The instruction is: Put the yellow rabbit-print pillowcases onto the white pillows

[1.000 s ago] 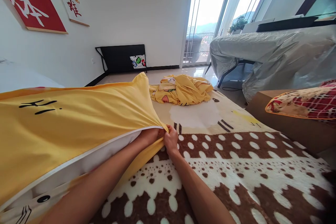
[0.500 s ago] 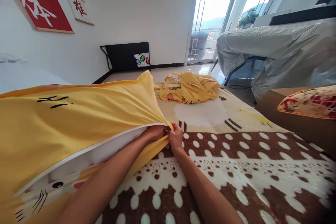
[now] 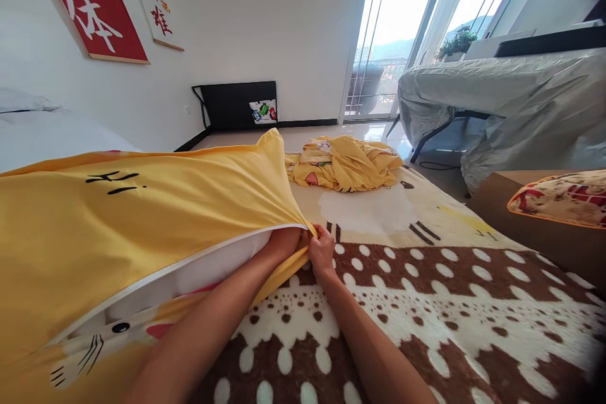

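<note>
A yellow pillowcase (image 3: 203, 183) printed with "Hi" and an animal face lies stretched across the left side. Its long, white-edged opening faces me, and a white pillow (image 3: 199, 271) shows inside. My left hand (image 3: 286, 240) reaches into the opening at its right end; the fingers are hidden under the cloth. At that same corner my right hand (image 3: 322, 249) is closed on the pillowcase's edge, pinching it between thumb and fingers. The cloth is pulled into folds toward this grip.
Beneath everything spreads a brown and cream dotted blanket (image 3: 407, 290). A crumpled yellow printed cloth (image 3: 350, 164) lies on its far part. At right are a cardboard box (image 3: 492, 202), a patterned cushion (image 3: 558, 196) and a plastic-covered table (image 3: 497, 82). A black folded frame (image 3: 231, 104) leans against the wall.
My left hand has gone deeper into the opening, so less of it shows. My right hand keeps its hold on the pillowcase corner. The view has shifted slightly to the left.
</note>
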`<state>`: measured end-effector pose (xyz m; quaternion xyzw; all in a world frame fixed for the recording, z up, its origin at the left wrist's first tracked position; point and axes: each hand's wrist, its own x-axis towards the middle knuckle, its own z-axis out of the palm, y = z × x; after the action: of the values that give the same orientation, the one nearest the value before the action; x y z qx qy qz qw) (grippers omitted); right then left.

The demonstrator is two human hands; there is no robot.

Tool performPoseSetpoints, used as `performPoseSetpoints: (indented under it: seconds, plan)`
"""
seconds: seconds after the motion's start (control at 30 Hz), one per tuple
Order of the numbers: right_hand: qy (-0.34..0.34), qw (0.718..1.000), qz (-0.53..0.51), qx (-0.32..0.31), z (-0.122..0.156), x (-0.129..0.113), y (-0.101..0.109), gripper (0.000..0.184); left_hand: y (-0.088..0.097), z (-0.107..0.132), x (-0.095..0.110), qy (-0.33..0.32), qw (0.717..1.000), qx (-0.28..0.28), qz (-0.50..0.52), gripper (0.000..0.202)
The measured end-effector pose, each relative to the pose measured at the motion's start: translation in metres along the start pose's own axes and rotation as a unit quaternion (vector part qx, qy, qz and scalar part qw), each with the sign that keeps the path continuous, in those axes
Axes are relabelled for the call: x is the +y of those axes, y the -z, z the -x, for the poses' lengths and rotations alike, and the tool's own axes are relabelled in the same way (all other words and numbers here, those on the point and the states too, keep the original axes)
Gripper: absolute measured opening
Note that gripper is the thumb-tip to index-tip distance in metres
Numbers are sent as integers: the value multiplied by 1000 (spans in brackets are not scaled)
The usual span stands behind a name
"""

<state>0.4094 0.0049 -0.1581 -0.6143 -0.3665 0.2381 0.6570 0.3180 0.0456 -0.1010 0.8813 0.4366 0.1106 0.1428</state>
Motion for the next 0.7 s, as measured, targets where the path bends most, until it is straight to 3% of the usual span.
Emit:
performPoseSetpoints:
  seconds: [0.1, 0.3, 0.6, 0.7]
  plan:
    - [4, 1000, 0, -1, 0, 0, 0, 25, -4, 0, -4, 19, 1000, 3, 15, 23]
    - [3, 1000, 9, 1, 0, -1, 0, 15, -7, -1, -6, -7, 997, -39, 62, 23]
    - [0, 1000, 14, 1, 1, -2, 0, 23, -16, -5, -3, 59, 997, 5, 47, 26]
    - [2, 1000, 21, 2, 2, -2, -1, 24, -20, -8, -2, 54, 998, 10, 35, 27]
